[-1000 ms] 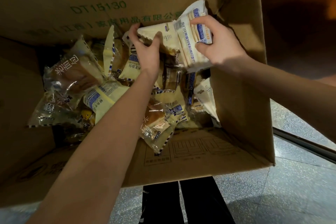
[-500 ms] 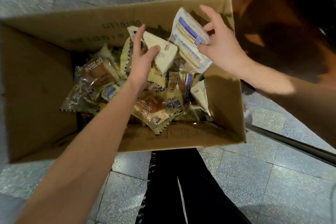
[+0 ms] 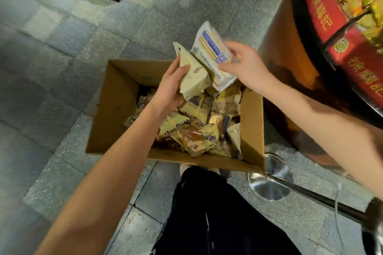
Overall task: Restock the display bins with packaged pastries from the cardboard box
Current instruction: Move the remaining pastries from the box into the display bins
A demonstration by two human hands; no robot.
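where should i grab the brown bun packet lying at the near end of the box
Probably by its crimped end seam, coming from straight above. The brown bun packet lies flat on top of the pile, by the near wall of the cardboard box, so a side approach is blocked, and pinching the flat seam spares the bun.

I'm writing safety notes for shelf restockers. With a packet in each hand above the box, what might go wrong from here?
First, the right hand pinches the white and blue packet near its edge and the left hand grips the cream packet, both over the far rim of the cardboard box; a slip could land one on the floor. Second, the metal post base stands at the box's corner, toward the red display bin; stepping there, a foot may catch it.
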